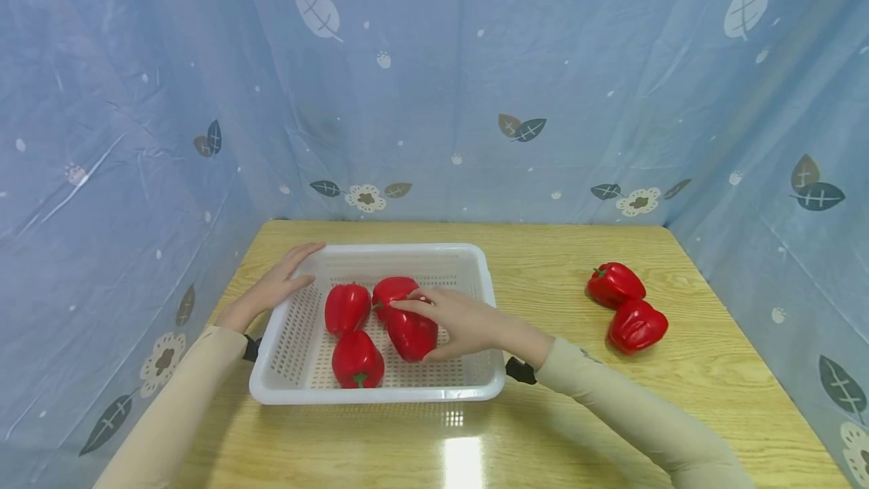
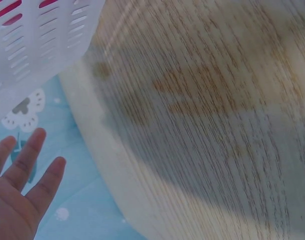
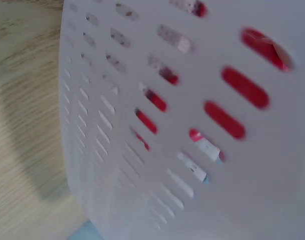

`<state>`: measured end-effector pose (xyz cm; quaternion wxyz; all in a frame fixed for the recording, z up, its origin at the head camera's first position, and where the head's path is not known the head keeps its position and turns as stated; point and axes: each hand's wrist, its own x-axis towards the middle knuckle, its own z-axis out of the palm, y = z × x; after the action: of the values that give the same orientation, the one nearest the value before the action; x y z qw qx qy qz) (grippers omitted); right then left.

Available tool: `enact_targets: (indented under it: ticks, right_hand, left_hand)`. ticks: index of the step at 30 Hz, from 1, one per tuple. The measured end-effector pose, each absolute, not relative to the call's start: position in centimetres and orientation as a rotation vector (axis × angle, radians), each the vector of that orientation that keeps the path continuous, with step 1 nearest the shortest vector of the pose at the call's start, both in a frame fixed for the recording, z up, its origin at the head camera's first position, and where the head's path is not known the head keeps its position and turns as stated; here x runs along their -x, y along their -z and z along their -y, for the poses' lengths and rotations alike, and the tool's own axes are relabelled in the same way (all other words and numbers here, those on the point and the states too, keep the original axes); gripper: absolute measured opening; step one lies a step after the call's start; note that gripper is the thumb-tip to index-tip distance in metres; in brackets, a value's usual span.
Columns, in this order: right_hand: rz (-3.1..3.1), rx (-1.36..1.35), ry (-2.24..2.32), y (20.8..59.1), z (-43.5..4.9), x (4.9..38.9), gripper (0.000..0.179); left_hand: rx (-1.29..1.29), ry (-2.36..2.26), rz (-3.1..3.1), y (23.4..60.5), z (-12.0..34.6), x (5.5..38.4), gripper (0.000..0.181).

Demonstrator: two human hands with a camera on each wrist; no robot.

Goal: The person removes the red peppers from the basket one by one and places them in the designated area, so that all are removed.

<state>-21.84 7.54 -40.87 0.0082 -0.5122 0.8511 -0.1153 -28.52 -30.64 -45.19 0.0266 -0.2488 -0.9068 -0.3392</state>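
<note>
Inside a white plastic basket (image 1: pixel 376 397) with slotted walls lie several glossy red bell peppers. My right hand (image 1: pixel 458 321) reaches over the right rim, its fingers and thumb around one bell pepper (image 1: pixel 412 336). Behind that one is another bell pepper (image 1: pixel 394 287); two more sit to the left, one farther back (image 1: pixel 348 309) and one near the front wall (image 1: pixel 357 361). At the back left corner, my left hand (image 1: pixel 277 283) straddles the rim, thumb over the inside. The left wrist view shows its fingers (image 2: pixel 28 160) straight and spread below the basket wall.
Two more red bell peppers (image 1: pixel 616 284) lie touching each other at the right of the wooden table (image 1: pixel 543 262). A blue curtain (image 1: pixel 421 96) with leaf prints hangs around the back and sides. Through the slots of the basket wall (image 3: pixel 122 160), red shows in the right wrist view.
</note>
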Motion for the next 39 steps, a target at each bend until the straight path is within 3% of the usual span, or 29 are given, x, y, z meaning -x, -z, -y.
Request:
enact_targets:
  ticks: [39]
  right_hand:
    - [-2.906, 1.438, 0.631, 37.5, -16.0, 23.2, 0.090]
  left_hand:
    - [0.783, 1.043, 2.781, 45.2, 30.5, 28.3, 0.058]
